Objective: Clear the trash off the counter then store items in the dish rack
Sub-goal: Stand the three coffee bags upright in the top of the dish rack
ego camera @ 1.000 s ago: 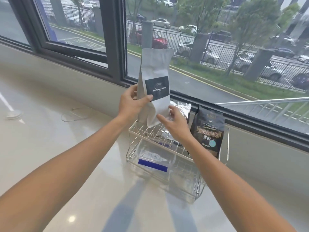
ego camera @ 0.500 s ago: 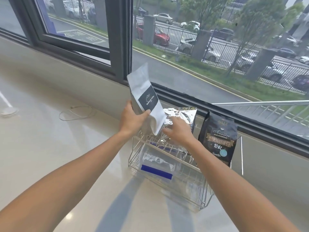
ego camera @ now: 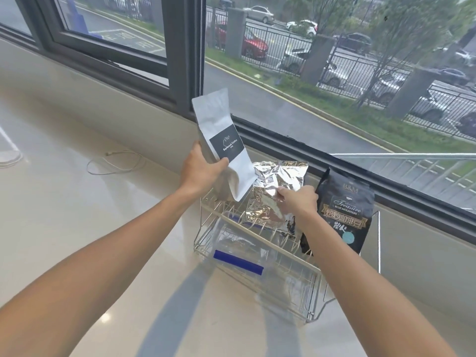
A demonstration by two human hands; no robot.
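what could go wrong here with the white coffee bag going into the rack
1. The left hand holds the white coffee bag by one lower edge, tilted above the dish rack; it could slip or twist.
2. The right hand is pressing the crumpled foil bag aside; it may spring back into the slot.
3. The black coffee bag stands at the rack's end and could tip if bumped.

White pouch [ego camera: 223, 140] tilted above wire rack [ego camera: 260, 256]; foil bag [ego camera: 277, 186], black bag [ego camera: 343, 215] inside.

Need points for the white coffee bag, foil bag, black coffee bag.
white coffee bag [ego camera: 226, 146], head view, dark label.
foil bag [ego camera: 280, 176], head view, upper crinkled face.
black coffee bag [ego camera: 345, 210], head view, front print.
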